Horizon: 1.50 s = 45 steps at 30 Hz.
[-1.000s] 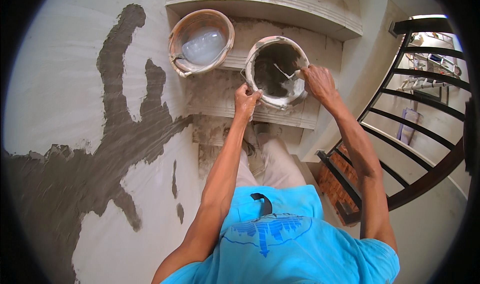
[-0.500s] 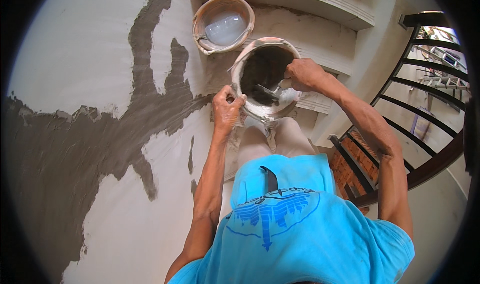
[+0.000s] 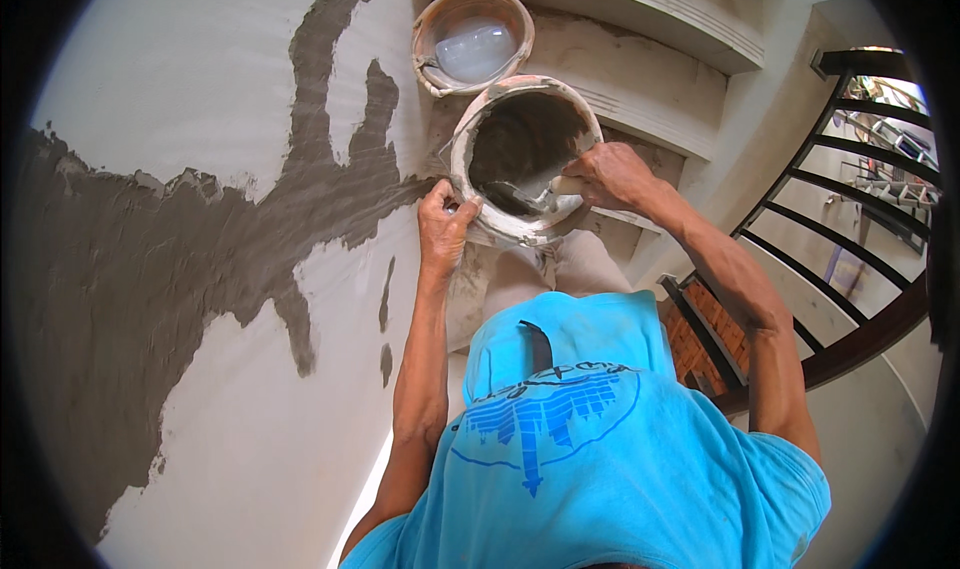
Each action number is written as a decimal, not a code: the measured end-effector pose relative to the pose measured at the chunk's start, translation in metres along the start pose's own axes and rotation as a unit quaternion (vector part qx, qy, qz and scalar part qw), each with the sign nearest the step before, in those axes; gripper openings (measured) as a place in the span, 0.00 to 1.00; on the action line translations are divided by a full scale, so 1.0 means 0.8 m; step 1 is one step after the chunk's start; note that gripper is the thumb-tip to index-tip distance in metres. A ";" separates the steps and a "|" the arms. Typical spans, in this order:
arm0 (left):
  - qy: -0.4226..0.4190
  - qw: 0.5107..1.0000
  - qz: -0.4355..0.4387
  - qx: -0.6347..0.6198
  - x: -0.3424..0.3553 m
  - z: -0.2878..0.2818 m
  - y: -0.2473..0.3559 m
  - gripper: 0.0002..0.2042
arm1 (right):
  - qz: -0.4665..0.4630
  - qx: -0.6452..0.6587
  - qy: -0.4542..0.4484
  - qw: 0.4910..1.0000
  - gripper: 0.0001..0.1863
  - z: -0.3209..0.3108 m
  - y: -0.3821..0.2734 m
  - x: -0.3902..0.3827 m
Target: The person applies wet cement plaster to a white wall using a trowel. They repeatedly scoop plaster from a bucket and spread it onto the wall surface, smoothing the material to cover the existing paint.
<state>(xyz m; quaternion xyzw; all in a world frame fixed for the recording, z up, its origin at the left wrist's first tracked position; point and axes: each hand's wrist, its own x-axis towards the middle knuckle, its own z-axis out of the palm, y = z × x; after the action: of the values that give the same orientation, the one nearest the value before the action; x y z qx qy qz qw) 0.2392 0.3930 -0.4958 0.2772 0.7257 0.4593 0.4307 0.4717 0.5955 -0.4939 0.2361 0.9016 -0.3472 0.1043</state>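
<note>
In front of my legs, a pale bucket smeared with mortar tips toward me, with wet grey mortar coating its inside. My left hand is closed at the bucket's near left rim, thumb and fingers pinching there. A small dark object shows between those fingers, too hidden to name. My right hand grips the light handle of a trowel at the bucket's right side. The trowel's blade reaches down inside the bucket, its tip partly lost in the mortar.
A second bucket holding cloudy water stands farther off on the stairs. Grey mortar patches spread over the white wall at left. A dark-barred railing curves along the right.
My view has shifted slightly, moving the wall and far bucket within it. The mortar bucket tips more toward me. The trowel stays in my right hand, blade inside the bucket.
</note>
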 end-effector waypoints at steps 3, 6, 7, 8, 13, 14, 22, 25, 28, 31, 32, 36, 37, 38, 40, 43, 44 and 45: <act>0.018 1.000 0.018 0.018 -0.006 0.000 0.007 0.14 | -0.054 0.074 0.036 0.995 0.20 0.011 0.020 -0.004; 0.016 0.999 0.005 0.037 -0.013 -0.014 0.006 0.10 | -0.045 0.200 -0.012 0.979 0.21 0.012 0.041 -0.007; 0.011 1.000 -0.012 0.021 -0.017 -0.021 0.006 0.08 | -0.033 0.248 -0.044 0.967 0.22 0.010 0.046 -0.009; 0.005 1.000 -0.026 0.008 -0.018 -0.027 0.004 0.07 | -0.010 0.348 -0.080 0.934 0.27 0.008 0.049 -0.014; 0.055 0.990 -0.074 -0.110 -0.042 -0.038 0.027 0.08 | -0.001 0.478 -0.041 0.877 0.35 0.009 0.051 -0.040; 0.056 0.990 -0.068 -0.113 -0.046 -0.045 0.023 0.08 | 0.015 0.490 -0.043 0.870 0.35 0.007 0.049 -0.048; 0.164 0.968 -0.099 -0.162 -0.097 -0.071 0.019 0.11 | -0.026 0.475 0.028 0.879 0.35 -0.015 0.015 -0.057; 0.158 0.964 -0.111 -0.182 -0.096 -0.091 -0.034 0.12 | -0.047 0.531 0.025 0.846 0.35 -0.064 -0.051 -0.047; 0.135 0.946 -0.055 -0.291 -0.086 -0.081 -0.002 0.11 | -0.106 0.593 0.061 0.796 0.40 -0.106 -0.093 -0.027; 0.148 0.937 -0.032 -0.315 -0.105 -0.081 0.001 0.10 | -0.176 0.591 0.068 0.784 0.42 -0.164 -0.158 -0.007; 0.150 0.934 -0.029 -0.322 -0.107 -0.081 0.002 0.10 | -0.199 0.587 0.065 0.782 0.42 -0.187 -0.177 0.005; 0.148 0.925 -0.019 -0.349 -0.113 -0.079 0.012 0.09 | -0.316 0.581 0.137 0.737 0.45 -0.259 -0.252 0.052; 0.148 0.926 -0.016 -0.348 -0.115 -0.081 0.015 0.09 | -0.342 0.567 0.156 0.733 0.44 -0.280 -0.269 0.063; 0.145 0.932 -0.019 -0.332 -0.117 -0.084 0.015 0.09 | -0.366 0.552 0.175 0.728 0.42 -0.301 -0.284 0.075; 0.136 0.935 -0.037 -0.326 -0.113 -0.090 0.013 0.10 | -0.368 0.477 0.271 0.750 0.39 -0.344 -0.309 0.094; 0.142 0.935 -0.047 -0.321 -0.113 -0.095 0.008 0.10 | -0.310 0.450 0.377 0.748 0.33 -0.395 -0.340 0.137; 0.145 0.934 -0.047 -0.323 -0.112 -0.095 0.006 0.10 | -0.289 0.428 0.412 0.750 0.31 -0.411 -0.349 0.150; 0.146 0.929 -0.033 -0.339 -0.112 -0.096 0.003 0.10 | -0.278 0.396 0.438 0.758 0.31 -0.427 -0.364 0.151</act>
<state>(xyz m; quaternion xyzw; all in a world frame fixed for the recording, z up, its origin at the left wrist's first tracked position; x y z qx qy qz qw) 0.2146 0.2895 -0.4449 0.0204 0.5908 0.6984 0.4034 0.2141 0.6802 -0.1170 0.1217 0.6570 -0.5458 -0.5057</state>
